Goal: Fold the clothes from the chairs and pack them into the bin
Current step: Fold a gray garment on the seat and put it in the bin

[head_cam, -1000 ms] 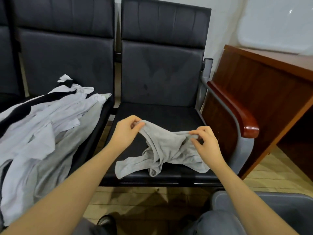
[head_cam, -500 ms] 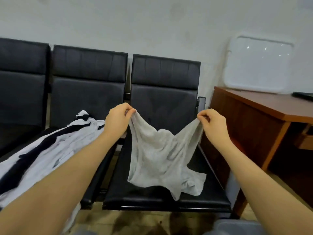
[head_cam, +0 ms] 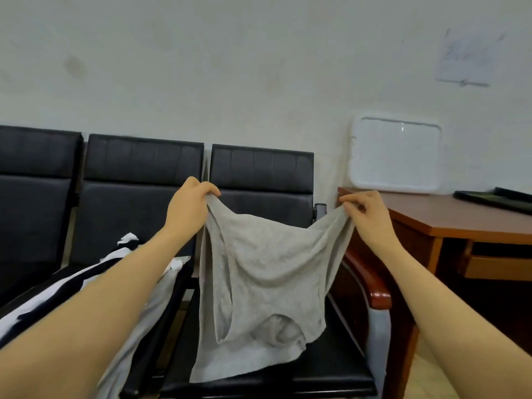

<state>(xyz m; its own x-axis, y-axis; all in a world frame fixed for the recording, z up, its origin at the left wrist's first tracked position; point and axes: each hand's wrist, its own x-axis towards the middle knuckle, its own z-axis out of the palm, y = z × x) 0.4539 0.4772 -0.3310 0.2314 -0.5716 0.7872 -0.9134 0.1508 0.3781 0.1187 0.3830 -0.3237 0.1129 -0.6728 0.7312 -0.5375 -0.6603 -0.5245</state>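
A light grey garment (head_cam: 264, 283) hangs spread in the air over the right-hand black chair (head_cam: 331, 367). My left hand (head_cam: 188, 207) pinches its upper left corner. My right hand (head_cam: 367, 214) pinches its upper right corner. The cloth sags between the two hands and its lower hem rests on the seat. A heap of white, grey and black clothes (head_cam: 86, 283) lies on the chair to the left, partly hidden behind my left forearm. No bin shows in this view.
A row of black chairs (head_cam: 138, 174) stands against a white wall. A brown wooden desk (head_cam: 449, 217) is at the right, beside the chair's wooden armrest (head_cam: 371, 286). A white tray (head_cam: 395, 156) leans on the wall above the desk.
Both hands lifted the grey garment off the seat and drew it apart, so it now hangs spread between them. The view tilted up and the grey bin dropped out of sight.
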